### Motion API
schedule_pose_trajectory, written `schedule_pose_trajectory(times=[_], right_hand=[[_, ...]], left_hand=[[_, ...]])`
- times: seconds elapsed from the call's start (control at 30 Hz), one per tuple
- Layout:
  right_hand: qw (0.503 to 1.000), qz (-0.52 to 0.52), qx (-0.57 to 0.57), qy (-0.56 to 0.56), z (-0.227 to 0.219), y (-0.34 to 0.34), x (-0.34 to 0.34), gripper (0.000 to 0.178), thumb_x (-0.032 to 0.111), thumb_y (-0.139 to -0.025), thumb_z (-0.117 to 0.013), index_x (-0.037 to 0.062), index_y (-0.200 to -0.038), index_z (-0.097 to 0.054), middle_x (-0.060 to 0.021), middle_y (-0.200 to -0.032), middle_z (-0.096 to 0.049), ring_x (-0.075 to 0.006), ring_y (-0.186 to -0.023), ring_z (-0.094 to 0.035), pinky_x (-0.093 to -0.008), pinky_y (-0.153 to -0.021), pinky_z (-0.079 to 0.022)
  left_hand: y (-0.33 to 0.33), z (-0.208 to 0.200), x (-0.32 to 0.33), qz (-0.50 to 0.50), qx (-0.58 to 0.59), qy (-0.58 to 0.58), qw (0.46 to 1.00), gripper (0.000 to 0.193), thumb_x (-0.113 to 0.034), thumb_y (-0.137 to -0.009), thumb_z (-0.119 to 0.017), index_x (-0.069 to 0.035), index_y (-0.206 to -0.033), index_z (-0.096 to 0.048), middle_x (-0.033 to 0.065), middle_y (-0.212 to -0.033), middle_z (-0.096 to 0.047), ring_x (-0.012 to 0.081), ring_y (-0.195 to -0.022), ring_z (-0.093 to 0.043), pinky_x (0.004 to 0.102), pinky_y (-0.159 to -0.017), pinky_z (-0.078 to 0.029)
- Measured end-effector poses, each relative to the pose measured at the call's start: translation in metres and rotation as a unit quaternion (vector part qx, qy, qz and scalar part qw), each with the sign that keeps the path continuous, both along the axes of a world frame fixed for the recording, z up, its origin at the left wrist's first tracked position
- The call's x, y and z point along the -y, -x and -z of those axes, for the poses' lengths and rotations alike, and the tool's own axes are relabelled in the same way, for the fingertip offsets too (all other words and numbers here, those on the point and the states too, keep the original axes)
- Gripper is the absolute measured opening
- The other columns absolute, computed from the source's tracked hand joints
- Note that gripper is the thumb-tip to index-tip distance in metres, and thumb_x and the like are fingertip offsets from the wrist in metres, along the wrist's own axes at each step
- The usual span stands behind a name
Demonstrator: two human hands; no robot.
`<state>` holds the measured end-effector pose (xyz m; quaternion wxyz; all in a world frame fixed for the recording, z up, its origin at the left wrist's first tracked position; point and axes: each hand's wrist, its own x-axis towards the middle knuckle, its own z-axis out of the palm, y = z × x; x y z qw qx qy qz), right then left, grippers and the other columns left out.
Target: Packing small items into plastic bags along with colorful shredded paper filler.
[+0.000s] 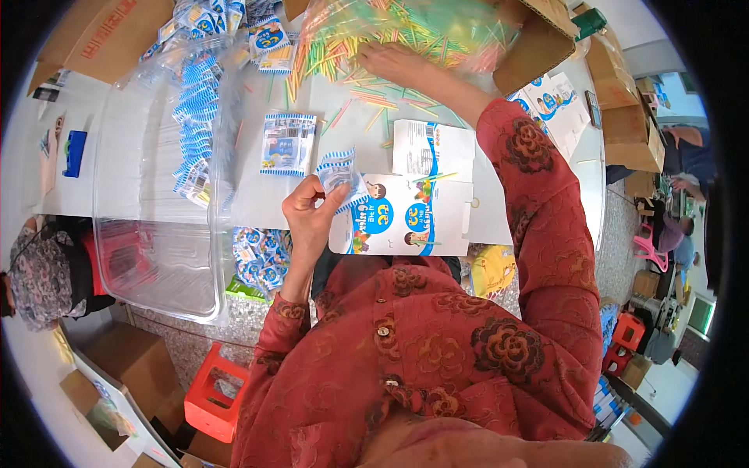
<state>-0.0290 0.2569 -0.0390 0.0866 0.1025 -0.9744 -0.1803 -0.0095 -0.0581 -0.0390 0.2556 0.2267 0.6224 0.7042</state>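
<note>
Between the thumb and fingers of my left hand (pixel 308 212) is a small blue-and-white striped packet (pixel 340 173), pinched above a flat printed carton (pixel 398 222) on the table. My right hand (pixel 396 64) reaches far forward to a heap of thin coloured sticks (pixel 347 58) in pink, yellow and green. Its fingers are curled down at the heap, and whatever they hold is hidden. Left of the carton lies another striped packet (pixel 287 144). Several loose sticks (pixel 373 100) are scattered between the heap and the carton.
At the left, a large clear plastic tray (pixel 144 168) with a row of packets overhangs the table edge. Cardboard boxes (pixel 538 47) stand at the back. A blue tape dispenser (pixel 73 154) sits at far left. A red stool (pixel 216 394) is on the floor; people sit nearby.
</note>
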Motion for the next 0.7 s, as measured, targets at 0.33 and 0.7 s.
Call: schedule_pose_trajectory(times=[0.33, 0.7], right_hand=[[0.999, -0.004, -0.035, -0.027, 0.011, -0.006, 0.0, 0.006, 0.005, -0.072, -0.057, 0.0021, -0.077, -0.057, -0.0093, -0.084, -0.059, -0.0207, -0.079, -0.059, -0.0268, -0.062, -0.051], [0.837, 0.2, -0.099, 0.499, -0.029, -0.038, 0.005, 0.013, 0.015, -0.081, -0.059, 0.0019, -0.081, -0.06, -0.0076, -0.069, -0.059, -0.0176, -0.063, -0.058, -0.0293, -0.057, -0.047]], left_hand=[[-0.003, -0.003, -0.003, 0.011, 0.004, -0.02, 1.0, 0.014, -0.001, -0.075, -0.068, 0.001, -0.069, -0.056, -0.0032, -0.064, -0.048, 0.0035, -0.062, -0.04, 0.019, -0.055, -0.034], [-0.005, -0.002, -0.005, 0.015, -0.008, -0.007, 1.0, 0.015, -0.002, -0.074, -0.069, 0.0, -0.067, -0.056, -0.0036, -0.063, -0.046, 0.0034, -0.06, -0.039, 0.0192, -0.053, -0.032]])
